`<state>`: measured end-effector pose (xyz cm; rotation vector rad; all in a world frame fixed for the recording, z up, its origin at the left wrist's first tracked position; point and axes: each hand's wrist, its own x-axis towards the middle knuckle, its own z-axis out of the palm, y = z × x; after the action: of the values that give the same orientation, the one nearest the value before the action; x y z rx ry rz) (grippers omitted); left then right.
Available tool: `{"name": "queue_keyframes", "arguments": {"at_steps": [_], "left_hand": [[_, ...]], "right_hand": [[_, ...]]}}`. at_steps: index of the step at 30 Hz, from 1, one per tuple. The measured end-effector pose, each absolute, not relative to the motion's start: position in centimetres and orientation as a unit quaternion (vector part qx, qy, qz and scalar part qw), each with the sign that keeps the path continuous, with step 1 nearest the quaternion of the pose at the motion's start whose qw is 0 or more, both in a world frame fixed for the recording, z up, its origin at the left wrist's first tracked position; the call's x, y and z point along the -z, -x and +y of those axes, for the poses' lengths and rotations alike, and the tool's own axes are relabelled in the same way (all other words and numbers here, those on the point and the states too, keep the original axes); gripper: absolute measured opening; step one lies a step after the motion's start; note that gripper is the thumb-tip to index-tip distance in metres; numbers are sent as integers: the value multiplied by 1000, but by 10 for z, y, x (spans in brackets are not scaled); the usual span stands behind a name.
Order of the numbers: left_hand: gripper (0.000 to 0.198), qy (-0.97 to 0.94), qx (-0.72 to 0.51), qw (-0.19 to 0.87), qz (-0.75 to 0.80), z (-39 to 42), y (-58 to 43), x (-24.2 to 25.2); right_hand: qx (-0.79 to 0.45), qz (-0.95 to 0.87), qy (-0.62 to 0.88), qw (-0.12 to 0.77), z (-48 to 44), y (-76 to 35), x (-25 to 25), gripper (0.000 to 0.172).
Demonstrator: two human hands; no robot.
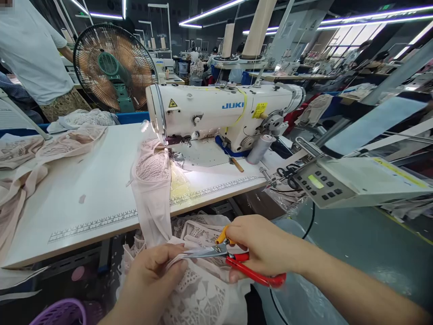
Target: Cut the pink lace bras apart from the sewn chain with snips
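Note:
Below the table's front edge, my right hand (259,243) grips a pair of scissors (221,250) with red and orange handles. Their blades point left and meet the fabric edge at my left hand (152,275). Between thumb and fingers, that hand pinches the edge of a pale pink lace bra (152,176). The bra runs from my left hand up over the table edge to the needle area of a white JUKI sewing machine (203,110). More lace pieces (199,293) hang below and around both hands. The blade tips are partly hidden by fabric.
Bra pieces (71,142) lie on the left of the white table (111,180). A thread cone (260,149) stands beside the machine, and a control panel (324,180) juts out at right. Behind are a large fan (113,67) and a person (30,49). A purple basket (61,311) sits low left.

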<state>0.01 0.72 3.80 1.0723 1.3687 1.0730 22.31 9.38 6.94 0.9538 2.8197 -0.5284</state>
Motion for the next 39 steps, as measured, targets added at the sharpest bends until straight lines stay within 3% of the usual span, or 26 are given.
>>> {"name": "queue_keyframes", "arguments": {"at_steps": [6, 16, 35, 39], "left_hand": [[12, -500, -418, 497, 573, 8, 7, -28], [9, -501, -382, 553, 545, 10, 7, -40], [16, -571, -319, 529, 541, 12, 13, -44], [15, -563, -292, 556, 538, 12, 14, -45]], "right_hand": [[172, 931, -316, 69, 94, -224, -71, 25], [144, 941, -301, 62, 89, -225, -68, 24], [164, 934, -308, 81, 86, -224, -73, 29], [168, 934, -305, 75, 85, -225, -71, 22]]}}
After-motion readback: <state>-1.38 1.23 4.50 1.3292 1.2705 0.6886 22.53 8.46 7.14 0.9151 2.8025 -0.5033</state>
